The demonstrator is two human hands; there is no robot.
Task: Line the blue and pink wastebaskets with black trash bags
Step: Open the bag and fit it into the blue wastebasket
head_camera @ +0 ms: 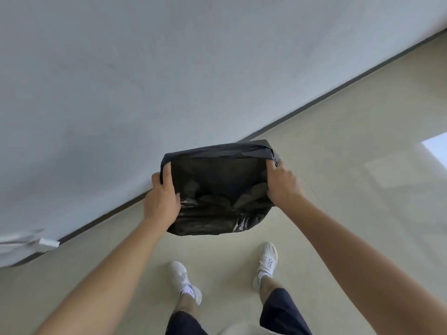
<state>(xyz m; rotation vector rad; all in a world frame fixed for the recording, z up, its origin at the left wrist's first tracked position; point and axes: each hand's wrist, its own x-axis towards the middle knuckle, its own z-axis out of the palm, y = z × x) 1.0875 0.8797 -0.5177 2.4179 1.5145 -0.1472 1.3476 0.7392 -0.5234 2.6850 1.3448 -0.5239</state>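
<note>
A black trash bag (217,180) covers a squarish wastebasket held in the air in front of me, its mouth facing me. The bag is folded over the rim and wraps the outside, so the basket's colour is hidden. My left hand (160,201) grips the left rim with fingers curled inside over the plastic. My right hand (283,184) grips the right rim in the same way. Crumpled black plastic lies at the bottom inside.
A white wall (145,81) with a dark baseboard (314,102) runs diagonally just behind the basket. Beige floor (362,165) spreads to the right. My feet in white shoes (266,262) stand below. A pale object (21,245) lies at the wall's lower left.
</note>
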